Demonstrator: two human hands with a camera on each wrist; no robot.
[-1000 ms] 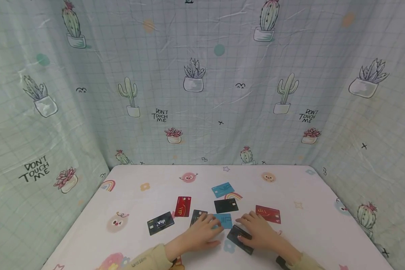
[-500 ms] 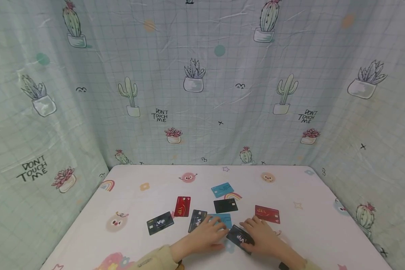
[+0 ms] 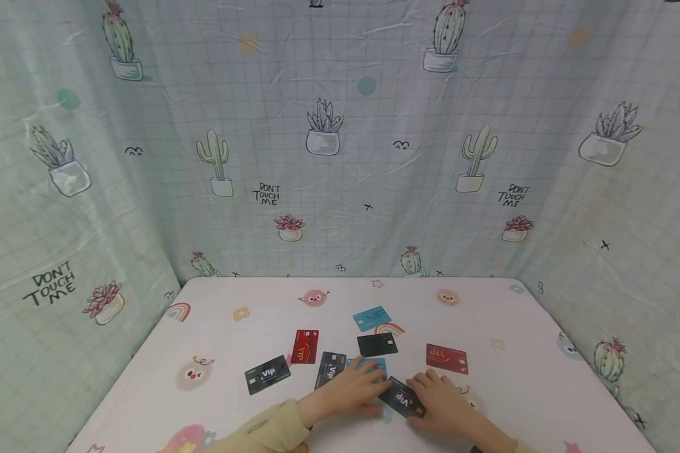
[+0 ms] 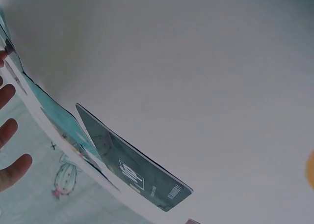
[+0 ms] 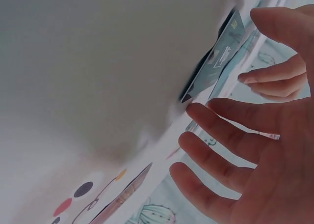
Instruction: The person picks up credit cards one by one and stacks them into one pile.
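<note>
In the head view a black Vip card (image 3: 401, 396) lies slanted on the table between the two hands. My left hand (image 3: 351, 389), fingers loosely spread, hovers over the lower part of a blue card (image 3: 374, 363) and partly hides it. A second black Vip card (image 3: 330, 368) lies just left of that hand. My right hand (image 3: 443, 402) is at the slanted card's right end, its fingers relaxed. The right wrist view shows those fingers spread and the black card beyond them, ungripped. Loosely bent left fingertips (image 4: 17, 170) appear at the edge of the left wrist view.
Around the hands lie a third black Vip card (image 3: 267, 375), a red card (image 3: 305, 346), another red card (image 3: 446, 359), a plain black card (image 3: 377, 344) and another blue card (image 3: 371, 319). A dark item (image 3: 476, 449) shows by the right sleeve. Patterned cloth (image 3: 328, 189) hangs behind the table.
My left hand has shifted right, uncovering the Vip card on its left. The right thumb has come off the slanted card, whose Vip print now shows.
</note>
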